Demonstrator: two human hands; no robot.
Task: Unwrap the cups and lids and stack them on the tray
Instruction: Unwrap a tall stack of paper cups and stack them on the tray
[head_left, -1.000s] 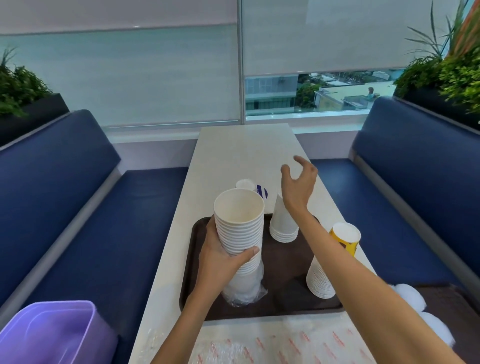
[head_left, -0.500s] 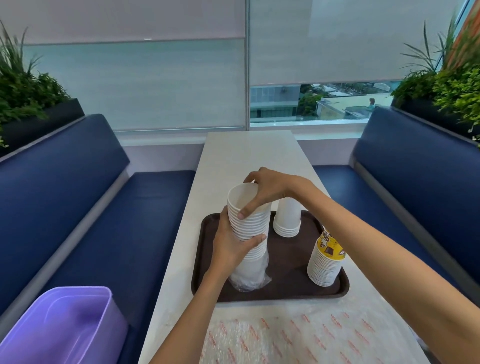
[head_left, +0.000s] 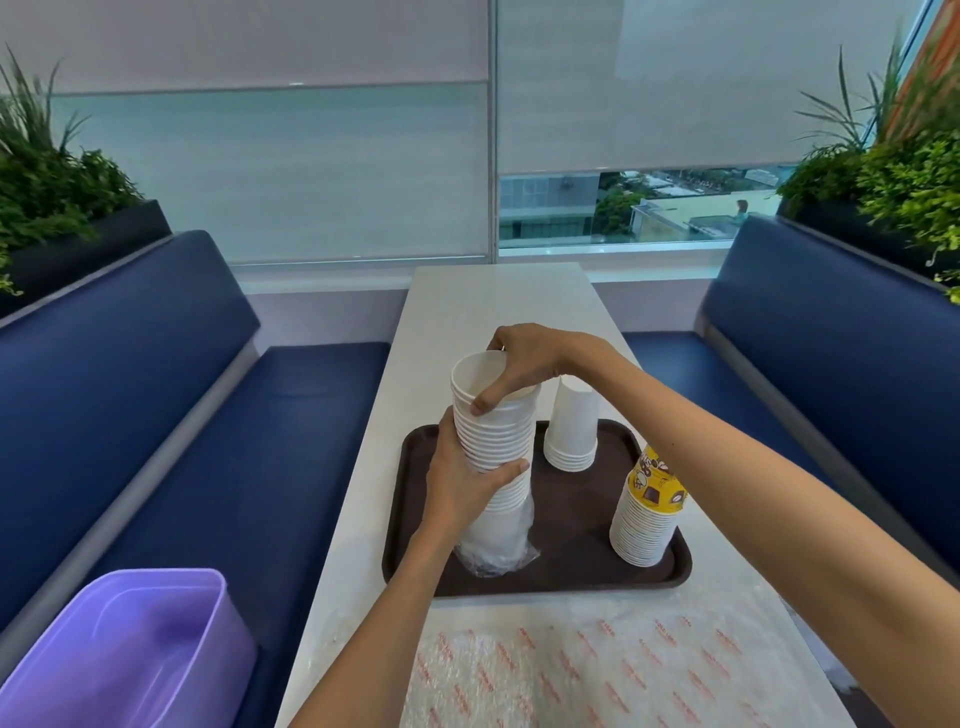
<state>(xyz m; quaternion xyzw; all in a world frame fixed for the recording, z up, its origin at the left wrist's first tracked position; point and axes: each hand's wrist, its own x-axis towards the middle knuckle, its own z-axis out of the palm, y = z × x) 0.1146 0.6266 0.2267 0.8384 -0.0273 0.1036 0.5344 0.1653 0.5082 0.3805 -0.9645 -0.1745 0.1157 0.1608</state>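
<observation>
Gripping the cup stack (head_left: 493, 431) on the tray (head_left: 571, 574)

The cup stack is kept upright at the tray's left side, its lower end enclosed in a clear wrapper (head_left: 498, 545). The left hand (head_left: 457, 483) is curled round the stack's middle. The top cup (head_left: 470, 374) is pinched at its rim by the right hand (head_left: 524, 358). An inverted white stack (head_left: 571, 426) and a yellow-topped stack (head_left: 647, 514) are set on the tray.

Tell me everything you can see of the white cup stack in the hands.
The white cup stack is a tall column of nested paper-looking cups, mouths up, roughly upright. Clear plastic wrap is bunched around its lower part. Its base sits at the near left of the brown tray. The left hand grips its middle; the right hand pinches the top cup's rim.
</observation>
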